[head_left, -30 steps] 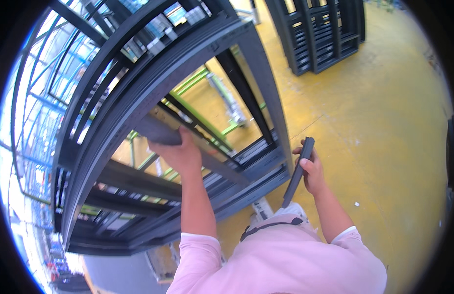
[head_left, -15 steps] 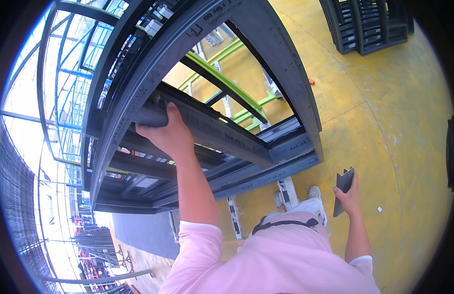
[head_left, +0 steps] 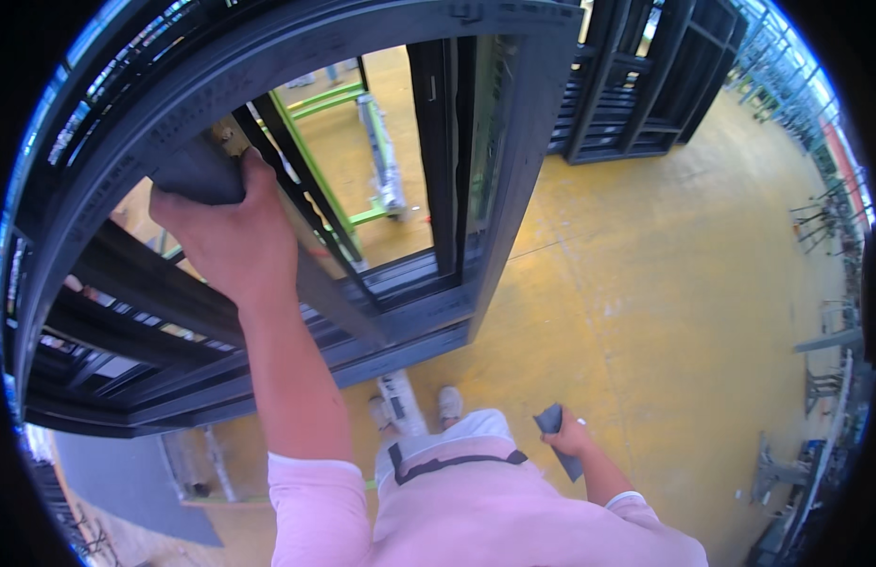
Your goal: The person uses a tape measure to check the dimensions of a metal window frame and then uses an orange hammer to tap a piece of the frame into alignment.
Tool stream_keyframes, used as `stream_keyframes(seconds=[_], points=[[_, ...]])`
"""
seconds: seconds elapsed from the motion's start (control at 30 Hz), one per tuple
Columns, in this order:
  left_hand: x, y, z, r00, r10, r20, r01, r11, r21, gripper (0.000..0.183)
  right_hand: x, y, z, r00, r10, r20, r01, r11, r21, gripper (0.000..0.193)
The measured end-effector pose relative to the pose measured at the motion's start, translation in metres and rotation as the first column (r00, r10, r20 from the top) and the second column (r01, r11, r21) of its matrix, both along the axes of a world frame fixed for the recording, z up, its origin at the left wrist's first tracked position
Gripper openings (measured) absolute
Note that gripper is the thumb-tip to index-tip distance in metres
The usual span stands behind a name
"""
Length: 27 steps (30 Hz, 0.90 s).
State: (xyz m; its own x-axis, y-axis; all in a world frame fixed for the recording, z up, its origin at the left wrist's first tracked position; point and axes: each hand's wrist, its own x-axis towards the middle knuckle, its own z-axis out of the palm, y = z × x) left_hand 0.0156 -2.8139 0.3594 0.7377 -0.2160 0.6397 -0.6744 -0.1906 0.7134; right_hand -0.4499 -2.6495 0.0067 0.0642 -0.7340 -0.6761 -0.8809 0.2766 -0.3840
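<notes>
A large dark grey window or door frame [head_left: 525,142] stands upright in front of me and to my left, with several bars across its inside. My left hand [head_left: 237,236] is closed round a grey inner bar [head_left: 206,170] of this frame, near its upper end; the thumb lies along one side and the other fingers are partly hidden behind. Low on my right, away from the frame, my right hand [head_left: 572,437] grips a short dark grey profile piece [head_left: 569,465]. That piece has a flat face and slants downward.
Green racks [head_left: 370,215] show through the frame opening. More dark frames [head_left: 636,85] stand together beyond it. Yellow floor [head_left: 598,283] stretches to the right, with metal stands [head_left: 821,387] at its far edge. A white-wrapped support [head_left: 400,402] lies by my feet.
My view has swung to the right, so the frame sits farther left in the picture. The left hand keeps its hold on the bar, and the right still carries the profile piece.
</notes>
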Motion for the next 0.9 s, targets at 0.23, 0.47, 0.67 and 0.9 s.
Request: stream_keyframes(seconds=[0.23, 0.47, 0.67, 0.9], points=[[0.006, -0.003, -0.022, 0.997, -0.065, -0.04, 0.064, 0.997, -0.038, 0.084, -0.049, 0.016, 0.008, 0.969, -0.081, -0.232, 0.135, 0.964, 0.229, 0.103], [0.02, -0.002, -0.05, 0.997, -0.032, 0.075, 0.029, 0.999, 0.037, 0.087, -0.006, -0.012, 0.032, 0.963, -0.102, -0.25, 0.163, 0.958, 0.238, 0.103], [0.022, 0.0, -0.05, 0.993, -0.114, 0.035, 0.113, 0.993, 0.011, 0.091, 0.02, -0.012, 0.007, 0.989, -0.03, -0.142, 0.064, 0.967, 0.247, 0.101], [0.012, -0.005, -0.042, 0.99, -0.14, 0.001, 0.14, 0.99, 0.004, 0.091, 0.017, -0.023, -0.009, 0.998, -0.041, -0.051, 0.047, 0.992, 0.121, 0.099]])
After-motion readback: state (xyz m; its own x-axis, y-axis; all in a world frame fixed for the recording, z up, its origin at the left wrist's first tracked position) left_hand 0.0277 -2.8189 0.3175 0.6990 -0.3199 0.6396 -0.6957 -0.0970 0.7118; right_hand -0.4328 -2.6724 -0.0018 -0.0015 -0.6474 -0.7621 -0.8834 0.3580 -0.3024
